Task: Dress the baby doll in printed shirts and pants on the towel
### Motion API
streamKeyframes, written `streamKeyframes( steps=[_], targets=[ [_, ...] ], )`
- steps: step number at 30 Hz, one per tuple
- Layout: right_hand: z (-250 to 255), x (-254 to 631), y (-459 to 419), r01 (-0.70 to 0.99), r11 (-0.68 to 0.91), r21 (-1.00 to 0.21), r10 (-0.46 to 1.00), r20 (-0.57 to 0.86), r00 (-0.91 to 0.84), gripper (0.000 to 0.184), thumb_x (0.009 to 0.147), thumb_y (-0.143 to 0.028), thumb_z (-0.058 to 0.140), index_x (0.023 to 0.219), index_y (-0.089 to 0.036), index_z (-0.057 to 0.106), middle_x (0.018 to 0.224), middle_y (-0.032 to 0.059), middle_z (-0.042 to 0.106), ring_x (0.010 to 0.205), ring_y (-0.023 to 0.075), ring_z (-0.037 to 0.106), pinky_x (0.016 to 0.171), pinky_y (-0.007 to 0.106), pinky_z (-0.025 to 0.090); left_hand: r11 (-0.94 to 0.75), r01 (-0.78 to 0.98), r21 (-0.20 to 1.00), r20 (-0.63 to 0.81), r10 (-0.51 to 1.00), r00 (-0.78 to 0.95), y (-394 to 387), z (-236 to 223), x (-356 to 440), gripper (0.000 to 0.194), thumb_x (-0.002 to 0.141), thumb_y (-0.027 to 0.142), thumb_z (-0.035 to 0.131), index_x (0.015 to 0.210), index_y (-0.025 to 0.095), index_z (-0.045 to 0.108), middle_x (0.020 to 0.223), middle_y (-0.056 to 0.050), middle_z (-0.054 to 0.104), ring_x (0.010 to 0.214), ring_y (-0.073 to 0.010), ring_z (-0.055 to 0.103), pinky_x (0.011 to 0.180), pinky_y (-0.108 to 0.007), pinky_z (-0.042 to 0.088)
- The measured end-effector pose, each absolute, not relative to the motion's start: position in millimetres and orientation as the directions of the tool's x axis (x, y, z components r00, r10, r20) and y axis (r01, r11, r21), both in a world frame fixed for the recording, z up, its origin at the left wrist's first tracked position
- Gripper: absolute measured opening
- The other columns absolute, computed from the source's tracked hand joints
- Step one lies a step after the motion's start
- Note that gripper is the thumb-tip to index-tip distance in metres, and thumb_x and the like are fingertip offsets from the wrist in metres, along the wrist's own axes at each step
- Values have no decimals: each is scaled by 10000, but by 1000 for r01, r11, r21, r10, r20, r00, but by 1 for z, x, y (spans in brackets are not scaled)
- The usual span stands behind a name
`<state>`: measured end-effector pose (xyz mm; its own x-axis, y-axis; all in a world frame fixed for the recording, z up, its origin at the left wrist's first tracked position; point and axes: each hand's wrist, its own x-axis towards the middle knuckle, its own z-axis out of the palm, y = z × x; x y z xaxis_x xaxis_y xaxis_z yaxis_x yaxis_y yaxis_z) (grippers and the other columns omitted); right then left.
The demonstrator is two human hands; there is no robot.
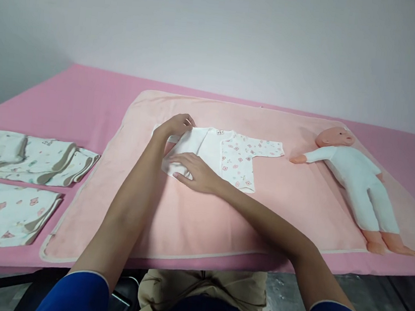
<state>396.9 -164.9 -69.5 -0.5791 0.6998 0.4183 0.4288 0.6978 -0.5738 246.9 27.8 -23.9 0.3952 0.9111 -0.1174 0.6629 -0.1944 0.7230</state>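
An infant's wrap-front shirt (239, 161), white with small pink and red prints, lies spread with its front folded open on one side, showing plain white lining. My left hand (178, 125) rests at the shirt's left shoulder, fingers slightly bent and apart; its thumb and the sleeve beneath are partly hidden. Lower down, my right hand (198, 173) lies palm down over the left side of the shirt, fingers extended and thumb apart. The right sleeve stretches toward a baby doll (355, 177) in a white cloth body, lying on its back.
Under the shirt and doll is a peach mat (199, 224) with a pale border, on a pink table cover (87, 97). Folded printed baby clothes (35, 156) lie at the left, with another folded printed piece (2, 214) nearer me. A pale wall stands behind the table.
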Motion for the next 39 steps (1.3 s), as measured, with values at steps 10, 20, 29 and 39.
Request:
streamKeyframes(
  steps=[10, 20, 29, 39],
  targets=[
    [-75, 405, -182, 428, 754, -499, 587, 221, -779, 483, 1202, -386, 437, 1633, -222, 581, 1723, 71, 555, 1668, 216, 430, 1425, 470, 266, -385, 801, 459, 1, 902, 432, 23, -31, 265, 352, 862, 120, 674, 1189, 227, 753, 1391, -125, 738, 1324, -322, 653, 1123, -437, 537],
    [-28, 503, -259, 802, 377, -462, 926, 183, -330, 225, 1112, -415, 567, 1115, -206, 648, 1073, 80, 745, 987, 236, 661, 834, 348, 465, -424, 776, 466, -15, 873, 487, -37, -33, 348, 369, 1007, 459, 667, 1249, 180, 683, 1393, -186, 708, 1399, -347, 572, 1193, -446, 445],
    [-53, 492, -244, 956, 215, -198, 976, 8, -218, 181, 1111, -287, 470, 1117, -170, 608, 1036, 134, 734, 845, 256, 649, 688, 351, 366, -284, 832, 477, -146, 908, 393, -37, -38, 390, 312, 820, 469, 803, 744, 226, 623, 759, -87, 688, 1004, -352, 746, 993, -445, 517],
    [-45, 619, -261, 844, -25, -536, 949, 252, 189, 272, 1063, -431, 493, 860, -252, 474, 785, 10, 595, 753, 215, 563, 723, 341, 402, -391, 668, 633, -29, 851, 525, -46, -32, 440, 551, 1105, 496, 341, 1118, 174, 788, 1203, -140, 837, 1096, -267, 777, 1003, -359, 561]
  ],
)
